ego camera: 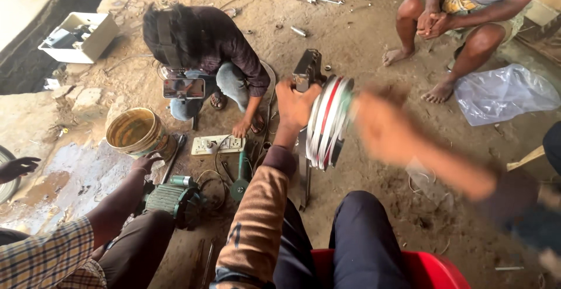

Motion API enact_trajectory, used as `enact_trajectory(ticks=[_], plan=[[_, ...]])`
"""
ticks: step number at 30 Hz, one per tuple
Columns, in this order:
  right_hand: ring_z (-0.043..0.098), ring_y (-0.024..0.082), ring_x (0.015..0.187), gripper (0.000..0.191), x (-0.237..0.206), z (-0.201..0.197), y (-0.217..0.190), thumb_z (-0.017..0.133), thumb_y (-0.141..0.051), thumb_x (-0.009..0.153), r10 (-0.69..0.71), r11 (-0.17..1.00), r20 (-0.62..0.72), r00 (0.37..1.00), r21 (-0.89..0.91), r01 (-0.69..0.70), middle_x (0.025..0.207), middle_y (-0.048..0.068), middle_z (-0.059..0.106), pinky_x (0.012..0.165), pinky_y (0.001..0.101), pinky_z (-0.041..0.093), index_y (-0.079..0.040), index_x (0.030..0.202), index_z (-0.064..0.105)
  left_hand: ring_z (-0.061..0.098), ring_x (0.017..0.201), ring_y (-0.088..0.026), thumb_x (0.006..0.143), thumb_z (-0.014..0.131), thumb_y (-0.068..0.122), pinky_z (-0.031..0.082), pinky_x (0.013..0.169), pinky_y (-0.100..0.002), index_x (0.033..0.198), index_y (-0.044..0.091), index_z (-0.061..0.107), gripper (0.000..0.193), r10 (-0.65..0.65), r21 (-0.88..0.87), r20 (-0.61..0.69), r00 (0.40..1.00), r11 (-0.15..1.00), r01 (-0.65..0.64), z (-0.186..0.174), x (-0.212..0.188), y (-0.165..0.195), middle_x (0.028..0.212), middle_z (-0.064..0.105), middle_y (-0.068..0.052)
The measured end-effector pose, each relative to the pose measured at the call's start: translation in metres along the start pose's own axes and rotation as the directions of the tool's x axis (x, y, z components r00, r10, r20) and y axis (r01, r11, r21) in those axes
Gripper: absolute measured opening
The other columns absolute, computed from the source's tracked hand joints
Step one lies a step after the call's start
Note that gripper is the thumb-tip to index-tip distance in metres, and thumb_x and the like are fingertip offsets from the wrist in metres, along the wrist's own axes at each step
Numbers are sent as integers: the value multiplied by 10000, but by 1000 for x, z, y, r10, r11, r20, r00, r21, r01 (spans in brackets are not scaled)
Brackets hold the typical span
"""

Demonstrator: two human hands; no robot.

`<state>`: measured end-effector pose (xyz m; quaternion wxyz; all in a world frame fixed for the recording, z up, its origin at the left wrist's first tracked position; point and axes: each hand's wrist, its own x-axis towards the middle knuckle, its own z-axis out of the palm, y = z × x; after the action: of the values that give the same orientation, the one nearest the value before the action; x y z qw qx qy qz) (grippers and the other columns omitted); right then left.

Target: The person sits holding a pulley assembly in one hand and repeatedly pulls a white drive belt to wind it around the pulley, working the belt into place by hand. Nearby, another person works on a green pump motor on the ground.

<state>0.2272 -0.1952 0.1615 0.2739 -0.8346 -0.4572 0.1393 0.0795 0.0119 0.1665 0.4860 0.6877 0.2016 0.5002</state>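
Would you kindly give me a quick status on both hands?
Left hand gripping the winder stand. Right hand blurred beside the spool. Nothing blocking.

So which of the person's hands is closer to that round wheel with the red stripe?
Left. The left hand rests against the wheel on its left edge, while the blurred right hand is just off its right side; contact there cannot be told.

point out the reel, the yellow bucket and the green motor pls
reel (327, 122): head view, on its red and white rim.
yellow bucket (133, 130): head view, on its inner wall.
green motor (165, 198): head view, on its ribbed body.
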Motion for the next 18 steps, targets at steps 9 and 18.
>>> enact_trajectory(ticks=[9,18], plan=[[593,289,933,63,-9,212,80,603,-53,896,-536,765,18,844,-412,495,889,95,627,874,559,329,-63,958,602,617,854,-305,722,809,292,495,800,-423,910,-69,681,427,33,63,-89,995,998,-28,5,1,-25,907,657,-223],[642,300,931,188,3,-1,7,486,-59,938,-428,818,32,903,440,371,989,133,639,813,396,532,-31,1109,557,621,988,-364,737,785,311,473,909,-398,930,102,767,285,414,543,11,910,762,-353,-2,1,-40,1020,685,-241]])
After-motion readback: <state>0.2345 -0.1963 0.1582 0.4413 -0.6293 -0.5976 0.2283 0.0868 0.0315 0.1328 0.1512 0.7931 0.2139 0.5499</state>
